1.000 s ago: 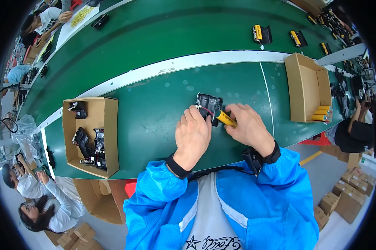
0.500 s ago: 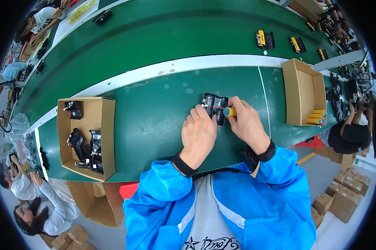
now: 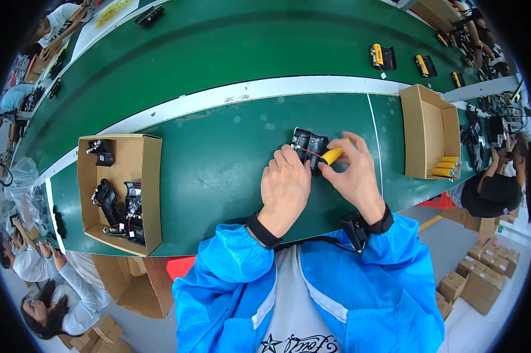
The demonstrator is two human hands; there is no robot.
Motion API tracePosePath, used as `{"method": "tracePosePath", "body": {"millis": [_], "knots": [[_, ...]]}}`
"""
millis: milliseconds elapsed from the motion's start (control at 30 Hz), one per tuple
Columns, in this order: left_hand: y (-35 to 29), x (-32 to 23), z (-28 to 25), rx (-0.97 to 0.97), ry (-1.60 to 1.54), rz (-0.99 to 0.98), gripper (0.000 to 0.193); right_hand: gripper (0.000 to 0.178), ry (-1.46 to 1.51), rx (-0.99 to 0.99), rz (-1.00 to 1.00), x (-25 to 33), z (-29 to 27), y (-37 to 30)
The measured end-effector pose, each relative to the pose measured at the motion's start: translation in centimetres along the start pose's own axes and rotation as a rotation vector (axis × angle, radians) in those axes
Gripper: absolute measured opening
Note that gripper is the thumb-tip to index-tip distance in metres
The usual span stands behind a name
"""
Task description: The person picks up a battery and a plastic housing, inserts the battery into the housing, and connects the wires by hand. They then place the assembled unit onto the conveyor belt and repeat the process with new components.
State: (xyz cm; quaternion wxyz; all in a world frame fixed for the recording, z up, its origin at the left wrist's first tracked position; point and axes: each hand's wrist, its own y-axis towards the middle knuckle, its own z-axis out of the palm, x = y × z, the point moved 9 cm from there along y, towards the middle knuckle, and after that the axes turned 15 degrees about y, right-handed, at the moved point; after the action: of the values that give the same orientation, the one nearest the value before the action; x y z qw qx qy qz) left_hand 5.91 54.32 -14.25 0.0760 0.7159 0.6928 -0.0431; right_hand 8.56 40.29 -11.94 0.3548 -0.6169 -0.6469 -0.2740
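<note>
A black plastic housing (image 3: 309, 141) with a thin red wire lies open on the green worktop in front of me. My left hand (image 3: 285, 183) is closed on its near left edge, the fingertips partly hidden. Between the thumb and fingers of my right hand (image 3: 358, 173) is a yellow cylindrical battery (image 3: 332, 156). It is tilted, with its lower end at the housing's right side; whether the two touch I cannot tell.
On the left stands a cardboard box (image 3: 154, 194) holding several black housings (image 3: 105, 154). Another box (image 3: 414, 135), at the right, contains several yellow batteries (image 3: 446, 172). Beyond the white rail (image 3: 218, 97), black units with yellow batteries (image 3: 377, 56) sit on a green belt. Other people work along both sides.
My right hand has turned the battery, so more of its side shows and its far end points up and right. The housing has shifted slightly. Units beyond the rail have moved a little right.
</note>
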Motion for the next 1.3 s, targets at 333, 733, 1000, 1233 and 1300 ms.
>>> {"method": "tracePosePath", "body": {"millis": [333,733,1000,1233,1300], "knots": [[0.5,0.4,0.6,0.030,-0.036,-0.032,0.042,0.033,0.146,-0.079,-0.091,0.4,0.3,-0.7],[-0.9,2.5,-0.1,0.039,-0.335,0.024,0.044,0.029,0.137,-0.070,-0.404,3.1,4.1,-1.5],[-0.5,3.3,-2.1,0.037,-0.412,0.183,0.042,0.031,-0.072,-0.020,-0.314,3.6,4.4,-0.9],[-0.2,2.2,-2.4,0.035,-0.232,0.311,0.040,0.033,0.148,-0.104,-0.323,3.0,3.2,-0.8],[0.1,1.9,-2.6,0.042,-0.167,0.359,0.043,0.036,0.153,-0.083,-0.375,2.5,3.5,-0.5]]}}
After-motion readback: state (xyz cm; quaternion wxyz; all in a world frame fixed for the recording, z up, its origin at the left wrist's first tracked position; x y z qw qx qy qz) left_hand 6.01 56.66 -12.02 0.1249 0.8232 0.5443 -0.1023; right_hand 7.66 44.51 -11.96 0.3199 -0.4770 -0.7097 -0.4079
